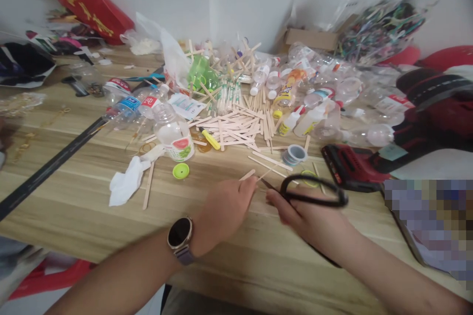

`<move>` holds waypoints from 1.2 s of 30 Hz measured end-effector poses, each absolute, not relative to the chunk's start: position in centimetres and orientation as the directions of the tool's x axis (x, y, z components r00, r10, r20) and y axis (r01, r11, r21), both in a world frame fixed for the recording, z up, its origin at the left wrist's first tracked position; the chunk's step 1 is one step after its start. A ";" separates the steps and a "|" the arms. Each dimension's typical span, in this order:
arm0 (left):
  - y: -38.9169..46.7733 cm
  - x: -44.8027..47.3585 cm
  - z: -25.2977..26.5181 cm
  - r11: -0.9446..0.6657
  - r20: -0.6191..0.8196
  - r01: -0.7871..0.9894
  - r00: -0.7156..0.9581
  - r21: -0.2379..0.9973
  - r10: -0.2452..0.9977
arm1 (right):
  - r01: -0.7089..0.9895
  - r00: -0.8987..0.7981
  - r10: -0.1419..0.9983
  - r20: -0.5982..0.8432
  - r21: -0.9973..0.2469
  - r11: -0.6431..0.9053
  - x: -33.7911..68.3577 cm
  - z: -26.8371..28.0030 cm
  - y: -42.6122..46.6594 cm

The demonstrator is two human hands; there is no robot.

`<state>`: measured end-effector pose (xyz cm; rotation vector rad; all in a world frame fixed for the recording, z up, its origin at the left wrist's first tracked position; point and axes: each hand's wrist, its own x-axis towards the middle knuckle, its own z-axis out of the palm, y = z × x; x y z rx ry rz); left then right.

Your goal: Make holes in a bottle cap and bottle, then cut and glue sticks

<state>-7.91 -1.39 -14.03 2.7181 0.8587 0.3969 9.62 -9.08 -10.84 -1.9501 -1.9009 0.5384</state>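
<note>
My left hand (227, 209), with a watch (180, 233) on its wrist, is closed on a thin wooden stick (266, 173) that pokes out past the fingertips. A wider craft stick (247, 175) shows just beyond that hand; whether it is held too I cannot tell. Black-handled scissors (314, 191) are in my right hand (308, 214), their dark blades pointing at the thin stick close to my left fingertips. Beyond my hands lie a grey tape roll (294, 155), a green lid (181, 171) and a clear bottle (173, 133) with a fruit label.
Wooden sticks (236, 128) are piled mid-table beside a yellow cutter (210, 139). Plastic bottles (343, 88) crowd the back right. A red and black power tool (369, 162) stands at right. A black strip (55, 165) and crumpled tissue (127, 179) lie left.
</note>
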 end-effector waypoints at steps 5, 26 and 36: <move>-0.4 -7.9 -12.9 -0.486 0.078 0.519 0.622 0.703 0.779 | 0.963 -0.269 0.896 0.353 0.109 0.247 11.2 -10.7 -9.5; -1.7 -8.5 -13.2 -0.661 0.378 0.203 0.685 0.723 0.623 | 0.982 -0.178 0.977 0.121 0.092 0.168 15.1 -14.5 -9.7; -1.7 -8.4 -13.0 -0.719 0.464 0.180 0.654 0.671 0.597 | 0.990 -0.140 0.978 0.154 0.013 0.140 16.6 -15.4 -9.6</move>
